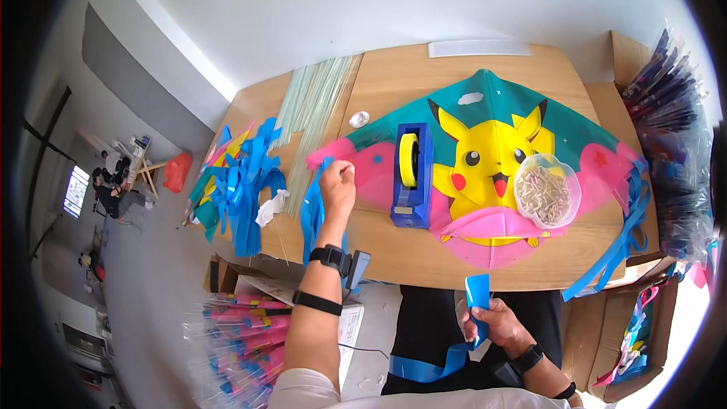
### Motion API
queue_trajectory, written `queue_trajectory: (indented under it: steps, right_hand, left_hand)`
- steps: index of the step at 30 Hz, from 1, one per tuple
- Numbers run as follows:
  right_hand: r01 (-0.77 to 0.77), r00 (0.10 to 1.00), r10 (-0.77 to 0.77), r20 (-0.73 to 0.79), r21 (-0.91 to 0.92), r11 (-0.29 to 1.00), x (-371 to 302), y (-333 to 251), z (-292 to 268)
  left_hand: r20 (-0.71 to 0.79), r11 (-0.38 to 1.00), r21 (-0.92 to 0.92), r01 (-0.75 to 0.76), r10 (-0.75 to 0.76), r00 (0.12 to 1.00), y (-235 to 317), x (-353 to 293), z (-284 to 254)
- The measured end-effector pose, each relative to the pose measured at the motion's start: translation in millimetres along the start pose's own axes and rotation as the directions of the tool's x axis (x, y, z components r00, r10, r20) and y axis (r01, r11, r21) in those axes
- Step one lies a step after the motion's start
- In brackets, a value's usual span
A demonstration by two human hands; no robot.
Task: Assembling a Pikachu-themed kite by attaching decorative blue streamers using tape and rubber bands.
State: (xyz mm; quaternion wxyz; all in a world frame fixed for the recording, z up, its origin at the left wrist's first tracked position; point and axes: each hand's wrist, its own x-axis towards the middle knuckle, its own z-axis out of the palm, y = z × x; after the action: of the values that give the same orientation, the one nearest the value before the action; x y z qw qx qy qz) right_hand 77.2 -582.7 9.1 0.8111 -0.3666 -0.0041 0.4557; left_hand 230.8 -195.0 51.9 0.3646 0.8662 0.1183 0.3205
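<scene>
A kite (488, 98) in green and pink with a yellow cartoon figure lies spread on the wooden table (379, 254). Blue ribbons (309, 212) hang from its left tip. My left hand (338, 184) rests over that tip with its fingers closed; what they pinch, if anything, is hidden. Near my lap, my right hand (501, 326) is closed on a wide blue ribbon (478, 295), whose loose end curls down to the left. A blue tape dispenser (411, 216) with a yellow roll (409, 159) stands on the kite, right of my left hand.
A clear bowl (573, 201) of small pale pieces sits on the kite. Blue strips (254, 189) and thin pale rods (318, 95) lie at the left. Wrapped bundles stand at the right (666, 106) and below left (246, 344). An open carton (606, 333) is beside me.
</scene>
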Motion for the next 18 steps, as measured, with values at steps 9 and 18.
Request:
queue_trajectory:
  steps: [9,18]
  right_hand:
    - [-0.295,0.951,0.307,0.043,-0.179,0.939,24.5,-13.5,-1.7]
    - [-0.253,0.965,0.259,0.041,-0.107,0.962,34.2,-12.4,-12.6]
  left_hand:
    - [0.286,0.846,0.449,-0.289,0.171,0.943,-70.6,151.1,83.6]
    - [0.223,0.931,0.251,-0.266,0.212,0.952,-23.3,138.7,67.9]
